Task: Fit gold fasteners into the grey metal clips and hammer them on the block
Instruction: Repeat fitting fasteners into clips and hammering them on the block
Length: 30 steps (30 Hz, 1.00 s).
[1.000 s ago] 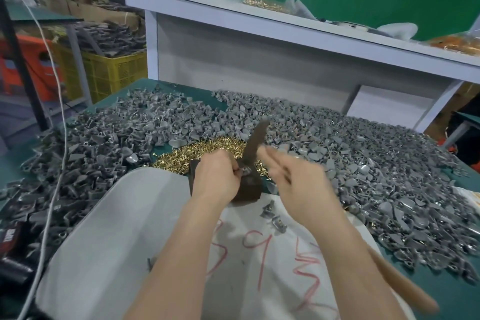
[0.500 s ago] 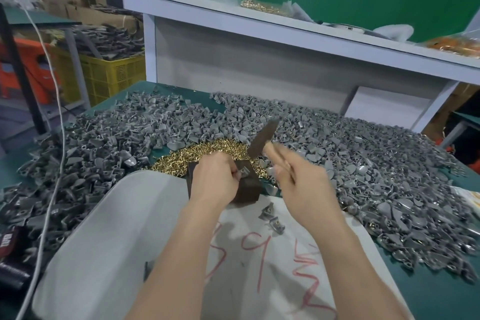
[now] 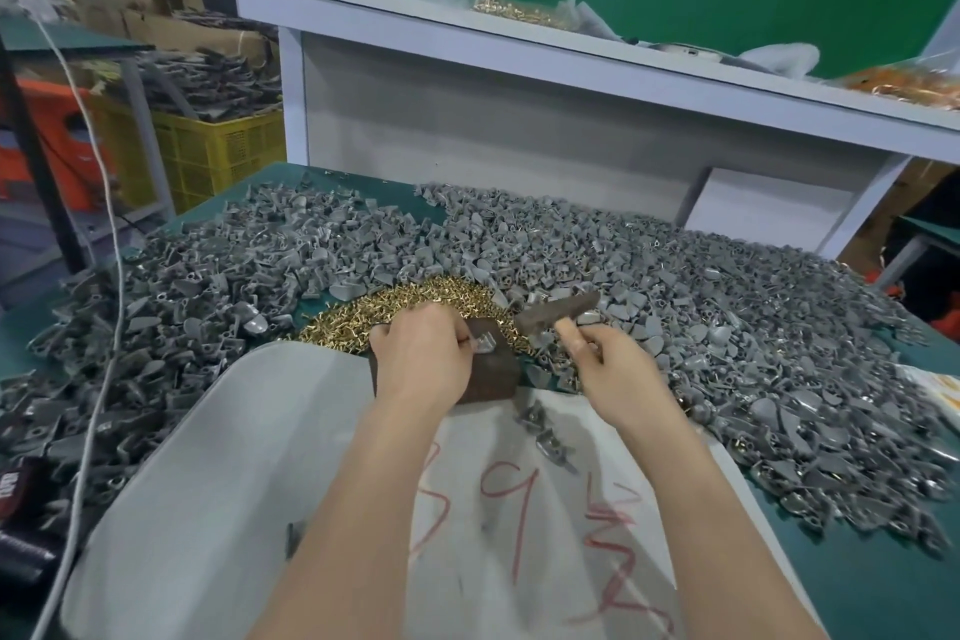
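Note:
My left hand [image 3: 421, 359] pinches a grey metal clip [image 3: 484, 343] on top of the dark brown block [image 3: 496, 374]. My right hand [image 3: 618, 374] grips the handle of a hammer, whose dark head [image 3: 558, 311] hangs just above and right of the clip. A heap of gold fasteners [image 3: 415, 301] lies right behind the block. Loose grey clips [image 3: 727, 327] cover the green table all around. Whether a fastener sits in the held clip cannot be made out.
A white sack [image 3: 234, 457] with red writing spreads in front of the block, with three clips [image 3: 543, 426] on it. A white cable [image 3: 104, 276] hangs at the left. A grey shelf [image 3: 519, 47] crosses behind the table. A yellow crate [image 3: 218, 156] stands far left.
The hammer head has swung down from upright to nearly level, close over the clip. My left hand has kept the clip on the block.

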{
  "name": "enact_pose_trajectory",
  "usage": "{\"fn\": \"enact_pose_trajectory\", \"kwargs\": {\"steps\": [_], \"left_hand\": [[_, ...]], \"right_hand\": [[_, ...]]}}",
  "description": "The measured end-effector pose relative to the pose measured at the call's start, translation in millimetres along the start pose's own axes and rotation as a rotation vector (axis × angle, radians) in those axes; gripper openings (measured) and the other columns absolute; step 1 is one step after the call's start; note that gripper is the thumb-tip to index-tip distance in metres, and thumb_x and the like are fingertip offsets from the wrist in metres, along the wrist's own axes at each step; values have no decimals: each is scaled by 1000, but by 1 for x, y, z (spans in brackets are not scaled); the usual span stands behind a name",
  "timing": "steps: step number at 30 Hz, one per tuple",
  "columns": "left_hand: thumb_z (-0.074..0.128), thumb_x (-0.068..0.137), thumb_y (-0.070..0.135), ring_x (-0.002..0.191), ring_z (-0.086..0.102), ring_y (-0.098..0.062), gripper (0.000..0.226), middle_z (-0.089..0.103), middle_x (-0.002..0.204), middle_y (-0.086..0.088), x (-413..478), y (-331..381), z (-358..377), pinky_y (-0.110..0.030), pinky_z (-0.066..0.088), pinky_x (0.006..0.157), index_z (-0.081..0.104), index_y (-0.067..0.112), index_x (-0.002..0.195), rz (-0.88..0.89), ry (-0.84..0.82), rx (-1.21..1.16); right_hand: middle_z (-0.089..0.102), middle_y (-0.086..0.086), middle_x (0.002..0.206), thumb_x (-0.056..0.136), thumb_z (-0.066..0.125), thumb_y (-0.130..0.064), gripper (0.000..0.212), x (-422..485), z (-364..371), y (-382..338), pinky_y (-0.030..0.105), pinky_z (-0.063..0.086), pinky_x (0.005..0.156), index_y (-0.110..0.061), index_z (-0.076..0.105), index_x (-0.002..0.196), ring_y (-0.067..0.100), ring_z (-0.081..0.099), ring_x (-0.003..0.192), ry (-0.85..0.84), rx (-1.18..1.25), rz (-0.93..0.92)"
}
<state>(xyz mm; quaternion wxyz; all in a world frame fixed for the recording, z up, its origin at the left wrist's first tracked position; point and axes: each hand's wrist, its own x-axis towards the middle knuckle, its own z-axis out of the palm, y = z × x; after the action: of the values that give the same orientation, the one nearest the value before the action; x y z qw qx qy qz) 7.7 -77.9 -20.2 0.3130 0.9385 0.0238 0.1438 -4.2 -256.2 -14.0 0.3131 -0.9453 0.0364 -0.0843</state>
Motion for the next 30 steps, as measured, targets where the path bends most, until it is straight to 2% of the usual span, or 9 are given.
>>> {"fn": "enact_pose_trajectory", "kwargs": {"steps": [4, 7, 11, 15, 17, 19, 22, 25, 30], "left_hand": [[61, 90, 26, 98, 55, -22, 11, 67, 96, 5, 1, 0, 0, -36, 25, 85, 72, 28, 88, -23, -11, 0], [61, 91, 28, 101, 55, -22, 11, 66, 98, 6, 1, 2, -1, -37, 30, 90, 72, 28, 89, -3, -26, -55], [62, 89, 23, 101, 56, -24, 10, 62, 100, 0, -1, 8, -2, -39, 43, 90, 72, 21, 92, 125, -38, -195], [60, 91, 23, 104, 57, -18, 18, 58, 112, 2, 0, 8, -8, -33, 43, 94, 69, 20, 106, 66, 50, -389], [58, 92, 21, 99, 56, -10, 17, 56, 116, 4, 3, 5, -13, -21, 38, 87, 67, 21, 107, -53, 197, -548], [55, 93, 17, 93, 53, -5, 13, 56, 117, 1, 5, 1, -17, -14, 35, 81, 64, 24, 100, -187, 369, -734], [50, 92, 12, 86, 54, 0, 24, 55, 120, -2, 10, -9, -23, -6, 39, 70, 57, 35, 91, -392, 553, -1058], [47, 91, 6, 85, 54, 3, 27, 53, 124, -6, 13, -17, -24, -1, 38, 62, 57, 31, 92, -484, 654, -1233], [48, 90, 4, 84, 57, -1, 25, 54, 124, -10, 18, -27, -26, -4, 43, 59, 54, 27, 95, -584, 784, -1379]], "right_hand": [[63, 2, 102, 97, 40, -48, 39, 1, 8, 7, 35, 47, 78, -20, 57, 118, 21, 57, 92, -46, -112, 81], [56, 3, 113, 95, 48, -41, 36, -3, 8, 0, 37, 43, 90, -22, 56, 125, 22, 50, 105, 118, -194, 4], [61, -10, 97, 91, 58, -32, 30, -4, 10, -34, 28, 47, 84, -29, 59, 121, 10, 57, 89, 28, 78, -247], [66, -11, 88, 92, 58, -21, 8, 23, 6, -50, 20, 50, 73, -26, 65, 91, 2, 60, 77, 88, 243, -172], [66, -4, 101, 93, 56, -24, 16, 47, -7, -49, 14, 49, 68, -22, 62, 108, 1, 58, 79, 308, 345, -31], [46, 9, 140, 94, 52, -34, 48, 69, -13, -47, 35, 46, 98, -23, 41, 139, 20, 51, 120, 364, 226, 153], [13, 9, 157, 95, 49, -37, 61, 78, 16, -66, 50, 18, 114, -35, 20, 148, 33, 13, 144, 199, -65, 105], [54, 1, 136, 96, 50, -22, 35, 70, 67, -108, 31, 39, 104, -23, 54, 131, 15, 52, 120, -52, -39, -325], [54, 4, 131, 94, 49, -11, 33, 72, 126, -161, 42, 34, 107, -21, 61, 123, 25, 46, 121, -358, -239, -555]]}}
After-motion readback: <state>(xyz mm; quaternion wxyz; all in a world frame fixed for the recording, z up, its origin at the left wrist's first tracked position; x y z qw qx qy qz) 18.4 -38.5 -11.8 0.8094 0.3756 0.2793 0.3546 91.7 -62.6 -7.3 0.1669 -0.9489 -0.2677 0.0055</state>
